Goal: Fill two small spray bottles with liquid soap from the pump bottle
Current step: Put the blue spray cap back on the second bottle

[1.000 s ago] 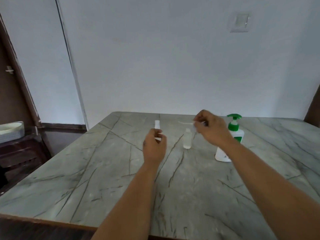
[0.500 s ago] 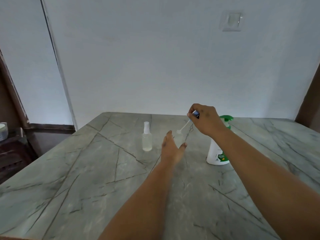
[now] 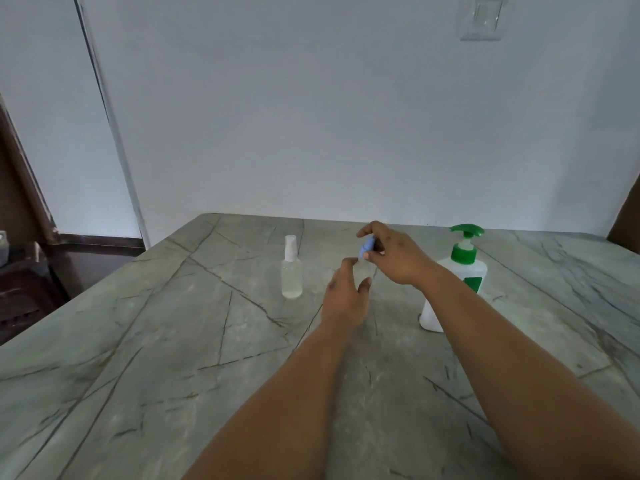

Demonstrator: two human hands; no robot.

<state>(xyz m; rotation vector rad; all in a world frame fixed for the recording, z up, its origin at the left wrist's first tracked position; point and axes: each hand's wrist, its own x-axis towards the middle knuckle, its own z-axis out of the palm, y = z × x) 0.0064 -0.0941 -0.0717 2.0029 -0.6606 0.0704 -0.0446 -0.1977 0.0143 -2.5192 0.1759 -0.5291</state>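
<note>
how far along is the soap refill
One spray bottle stands capped on the table, apparently done. The right hand pinches a blue spray cap over the second bottle; the left hand reaches for it. Capping remains; pump bottle idle.

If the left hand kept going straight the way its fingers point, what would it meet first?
Probably the second small spray bottle, right ahead of the left hand and under the blue cap the right hand pinches. The bottle is blurred and depth is unclear.

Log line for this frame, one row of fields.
right hand: pinches blue sprayer cap | left hand: open | capped spray bottle: upright | pump bottle: untouched
</note>
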